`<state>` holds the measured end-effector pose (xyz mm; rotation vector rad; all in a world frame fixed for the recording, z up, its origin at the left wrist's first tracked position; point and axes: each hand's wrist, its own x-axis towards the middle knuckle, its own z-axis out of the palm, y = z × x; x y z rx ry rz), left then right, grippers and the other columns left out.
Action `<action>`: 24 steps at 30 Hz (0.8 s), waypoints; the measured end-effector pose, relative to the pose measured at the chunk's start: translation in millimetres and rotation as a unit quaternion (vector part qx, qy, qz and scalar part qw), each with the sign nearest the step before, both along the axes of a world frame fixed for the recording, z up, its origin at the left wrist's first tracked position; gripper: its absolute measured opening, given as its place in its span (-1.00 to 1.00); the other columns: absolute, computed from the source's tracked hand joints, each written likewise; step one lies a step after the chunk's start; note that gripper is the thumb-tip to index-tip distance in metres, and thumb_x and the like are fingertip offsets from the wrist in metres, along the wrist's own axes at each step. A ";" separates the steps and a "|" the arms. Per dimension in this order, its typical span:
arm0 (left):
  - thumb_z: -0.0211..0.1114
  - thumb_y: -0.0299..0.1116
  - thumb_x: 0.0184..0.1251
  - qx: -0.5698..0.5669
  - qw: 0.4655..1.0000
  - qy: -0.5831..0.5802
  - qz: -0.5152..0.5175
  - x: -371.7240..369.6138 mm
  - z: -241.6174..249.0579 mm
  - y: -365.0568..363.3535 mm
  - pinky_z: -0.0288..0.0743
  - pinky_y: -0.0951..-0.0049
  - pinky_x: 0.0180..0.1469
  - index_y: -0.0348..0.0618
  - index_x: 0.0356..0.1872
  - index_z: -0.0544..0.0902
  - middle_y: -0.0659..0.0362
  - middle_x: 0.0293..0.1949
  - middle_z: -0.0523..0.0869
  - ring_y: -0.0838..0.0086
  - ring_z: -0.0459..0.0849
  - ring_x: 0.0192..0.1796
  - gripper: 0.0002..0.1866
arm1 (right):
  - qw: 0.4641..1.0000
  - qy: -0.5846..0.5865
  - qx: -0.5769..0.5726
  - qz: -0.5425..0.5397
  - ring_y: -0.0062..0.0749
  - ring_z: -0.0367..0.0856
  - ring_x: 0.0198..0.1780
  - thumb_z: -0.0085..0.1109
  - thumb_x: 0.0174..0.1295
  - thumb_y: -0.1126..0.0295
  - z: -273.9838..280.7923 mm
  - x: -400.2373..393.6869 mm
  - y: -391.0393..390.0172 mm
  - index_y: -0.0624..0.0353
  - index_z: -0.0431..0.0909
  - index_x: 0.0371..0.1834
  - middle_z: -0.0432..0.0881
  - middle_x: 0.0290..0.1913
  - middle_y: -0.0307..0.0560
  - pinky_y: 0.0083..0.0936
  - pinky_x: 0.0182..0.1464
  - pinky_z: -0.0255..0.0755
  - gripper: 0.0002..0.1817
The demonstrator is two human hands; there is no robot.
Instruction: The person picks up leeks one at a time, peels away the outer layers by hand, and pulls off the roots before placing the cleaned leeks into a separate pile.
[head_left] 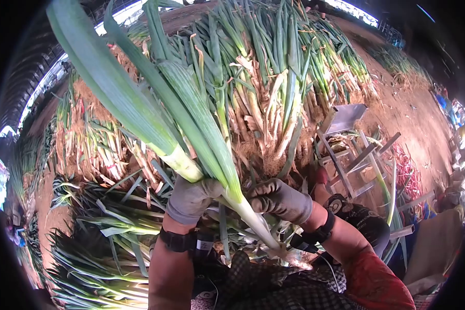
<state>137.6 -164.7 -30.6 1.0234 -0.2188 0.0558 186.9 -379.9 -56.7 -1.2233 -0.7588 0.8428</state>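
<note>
A large green onion (227, 178) slants across the middle, its broad green leaves reaching to the upper left and its white stalk and roots pointing down toward my lap. My left hand (194, 199), in a grey glove, is closed around it where the leaves meet the stalk. A thick cut-looking leaf base (183, 164) sticks up above that hand. My right hand (281, 200), in a stained grey glove, has its fingers curled in against the right side of the white stalk. What its fingertips pinch, if anything, is hidden.
Bundled green onions (263, 98) stand behind my hands, with more bundles (95, 150) to the left. Loose green onions (98, 258) lie at lower left. On the right are a metal frame (354, 163), red ties (408, 173) and bare dirt ground (413, 116).
</note>
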 end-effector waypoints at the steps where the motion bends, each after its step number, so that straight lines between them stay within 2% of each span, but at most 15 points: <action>1: 0.62 -0.31 -0.09 -0.003 1.000 -0.011 -0.012 0.2 1.6 -0.5 0.58 0.46 -0.09 -0.22 0.05 0.56 0.20 -0.15 0.70 0.47 0.68 -0.14 -0.38 | 0.999 0.036 -0.025 0.004 -0.48 0.59 -0.13 0.36 0.18 0.23 2.6 -2.0 0.9 0.26 0.65 -0.08 0.69 -0.15 -0.13 -0.47 -0.02 0.46 -0.64; 2: 0.63 -0.29 -0.10 -0.005 0.999 -0.022 -0.025 -0.1 3.2 -1.2 0.58 0.46 -0.09 -0.21 0.04 0.57 0.20 -0.17 0.70 0.47 0.67 -0.15 -0.38 | 0.999 0.034 -0.026 0.006 -0.48 0.59 -0.13 0.36 0.18 0.23 -5.0 0.3 6.3 0.26 0.65 -0.08 0.69 -0.15 -0.13 -0.47 -0.02 0.46 -0.64; 4: 0.64 -0.29 -0.12 0.005 1.000 -0.011 -0.027 -3.7 7.7 -3.2 0.58 0.47 -0.10 -0.21 0.03 0.58 0.20 -0.18 0.70 0.48 0.67 -0.16 -0.38 | 0.921 -0.347 0.035 0.175 -0.32 0.62 -0.07 0.31 0.22 0.28 -36.2 4.1 16.8 0.29 0.62 -0.03 0.67 -0.09 -0.04 -0.43 0.09 0.43 -0.65; 5: 0.65 -0.29 -0.14 0.017 0.999 0.002 -0.031 -5.7 9.6 -4.5 0.57 0.48 -0.11 -0.20 0.02 0.59 0.21 -0.18 0.69 0.49 0.66 -0.16 -0.38 | 0.960 0.118 -0.004 0.253 -0.17 0.62 -0.02 0.23 0.26 0.28 -49.9 -6.6 12.1 0.32 0.59 0.02 0.64 -0.06 0.06 -0.35 0.13 0.43 -0.64; 10: 0.61 -0.40 -0.11 0.031 1.000 -0.001 0.005 -9.1 9.2 -10.2 0.57 0.49 -0.12 -0.21 0.02 0.60 0.23 -0.16 0.70 0.51 0.66 -0.16 -0.43 | 0.926 -0.133 0.121 0.332 -0.21 0.52 0.15 0.20 0.26 0.14 -110.9 -31.4 -14.6 0.31 0.55 0.07 0.58 0.03 0.12 -0.22 0.16 0.41 -0.53; 11: 0.58 -0.45 -0.08 -0.001 1.000 0.003 0.003 -11.0 13.2 -11.5 0.57 0.49 -0.13 -0.23 0.02 0.60 0.22 -0.17 0.71 0.51 0.66 -0.18 -0.46 | 0.954 0.066 -0.115 0.267 -0.33 0.61 -0.10 0.08 0.33 0.14 -105.3 -44.0 -23.1 0.25 0.53 0.12 0.63 -0.16 -0.02 -0.39 -0.12 0.46 -0.55; 12: 0.55 -0.49 -0.05 -0.033 0.999 0.007 0.001 -11.9 15.5 -12.6 0.57 0.49 -0.15 -0.25 0.02 0.60 0.21 -0.17 0.71 0.52 0.67 -0.19 -0.48 | 0.887 0.256 -0.340 0.176 -0.45 0.70 -0.35 -0.03 0.41 0.15 -107.4 -59.2 -35.0 0.19 0.50 0.17 0.68 -0.34 -0.17 -0.55 -0.40 0.52 -0.57; 13: 0.55 -0.49 -0.05 -0.034 0.999 0.005 0.003 -11.5 15.8 -14.7 0.57 0.49 -0.15 -0.25 0.02 0.60 0.21 -0.17 0.71 0.52 0.67 -0.19 -0.48 | 0.931 0.159 -0.297 0.140 -0.45 0.69 -0.36 -0.03 0.41 0.11 -214.3 -64.3 -56.6 0.20 0.51 0.16 0.67 -0.37 -0.20 -0.57 -0.41 0.51 -0.56; 14: 0.50 -0.53 -0.02 -0.026 0.998 0.008 0.049 -10.9 16.1 -18.0 0.57 0.52 -0.20 -0.26 -0.02 0.62 0.20 -0.21 0.72 0.53 0.67 -0.24 -0.55 | 0.903 -0.032 -0.398 0.155 -0.47 0.68 -0.35 0.03 0.38 0.13 -165.3 -52.3 -50.6 0.21 0.48 0.18 0.66 -0.36 -0.21 -0.58 -0.38 0.51 -0.55; 16: 0.46 -0.57 0.01 -0.017 0.995 0.009 0.096 -7.6 14.0 -15.9 0.56 0.54 -0.26 -0.28 -0.06 0.64 0.20 -0.25 0.73 0.54 0.68 -0.29 -0.61 | 0.670 -0.402 -0.585 0.218 -0.50 0.67 -0.31 0.13 0.33 0.17 -53.9 -28.4 -33.7 0.22 0.43 0.23 0.65 -0.34 -0.24 -0.62 -0.30 0.53 -0.51; 17: 0.42 -0.58 0.04 0.031 0.991 -0.026 0.126 -3.8 8.4 -10.1 0.55 0.57 -0.30 -0.30 -0.11 0.66 0.20 -0.30 0.73 0.55 0.67 -0.33 -0.68 | 0.862 -0.341 -0.367 0.077 -0.53 0.64 -0.29 0.22 0.27 0.23 -83.4 -14.2 -53.3 0.23 0.48 0.17 0.63 -0.31 -0.24 -0.61 -0.24 0.52 -0.54; 18: 0.38 -0.59 0.08 0.078 0.983 -0.059 0.155 -2.4 8.4 -8.1 0.53 0.60 -0.35 -0.31 -0.16 0.68 0.20 -0.34 0.73 0.56 0.66 -0.38 -0.74 | 0.962 -0.240 -0.108 -0.071 -0.56 0.61 -0.27 0.31 0.20 0.29 -72.7 -7.9 -53.6 0.24 0.52 0.11 0.62 -0.29 -0.24 -0.60 -0.18 0.52 -0.56; 19: 0.35 -0.59 0.12 0.118 0.969 -0.102 0.191 -0.5 11.1 -8.8 0.52 0.62 -0.40 -0.32 -0.23 0.69 0.21 -0.41 0.71 0.57 0.66 -0.42 -0.83 | 0.988 -0.076 -0.105 -0.082 -0.58 0.59 -0.21 0.38 0.12 0.41 -58.7 -10.5 -59.2 0.25 0.55 0.02 0.63 -0.23 -0.23 -0.60 -0.05 0.50 -0.61; 23: 0.33 -0.46 0.21 0.055 0.964 -0.012 0.259 7.6 22.5 -25.2 0.51 0.54 -0.42 -0.34 -0.12 0.65 0.18 -0.31 0.70 0.54 0.66 -0.38 -0.76 | 0.991 -0.074 -0.092 -0.067 -0.58 0.60 -0.22 0.36 0.17 0.36 8.8 -43.4 -16.8 0.25 0.54 0.02 0.63 -0.25 -0.22 -0.64 -0.11 0.49 -0.62; 24: 0.33 -0.46 0.21 0.054 0.964 -0.015 0.261 10.9 15.1 -19.9 0.51 0.54 -0.42 -0.34 -0.12 0.65 0.18 -0.31 0.70 0.54 0.66 -0.38 -0.76 | 0.996 0.023 -0.073 -0.035 -0.49 0.63 -0.18 0.35 0.17 0.27 7.5 -41.5 -13.1 0.28 0.51 0.05 0.64 -0.19 -0.14 -0.56 -0.08 0.51 -0.55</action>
